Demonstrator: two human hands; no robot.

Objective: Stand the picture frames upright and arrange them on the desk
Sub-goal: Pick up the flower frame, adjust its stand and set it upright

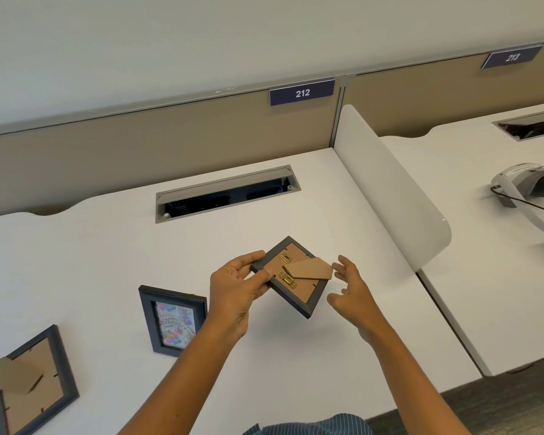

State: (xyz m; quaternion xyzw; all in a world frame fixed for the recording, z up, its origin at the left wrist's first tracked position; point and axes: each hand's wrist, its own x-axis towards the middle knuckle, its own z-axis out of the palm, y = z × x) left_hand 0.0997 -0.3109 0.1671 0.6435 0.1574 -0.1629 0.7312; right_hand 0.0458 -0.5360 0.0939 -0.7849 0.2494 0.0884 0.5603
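The left hand (pixel 237 285) grips a small dark picture frame (pixel 291 276) by its left corner, thumb on the brown backing and fingers curled round the edge, holding it in the air above the white desk (pixel 107 246), in front of the cable slot (pixel 226 193) and turned like a diamond with its back facing up. On that back sit two brass clips (pixel 287 268), and the cardboard stand (pixel 311 270) is swung out toward the right. The right hand (pixel 350 288) hovers just beside the stand's tip with fingers spread and relaxed; it holds nothing, though a fingertip may brush the stand, which is hard to judge from this angle.

Left of the held frame, and nearer the person than the cable slot, a second frame (pixel 171 320) with a balloon birthday picture appears to stand upright. Farther left of it, a third frame (pixel 33 383) lies face down with its own stand flap raised.
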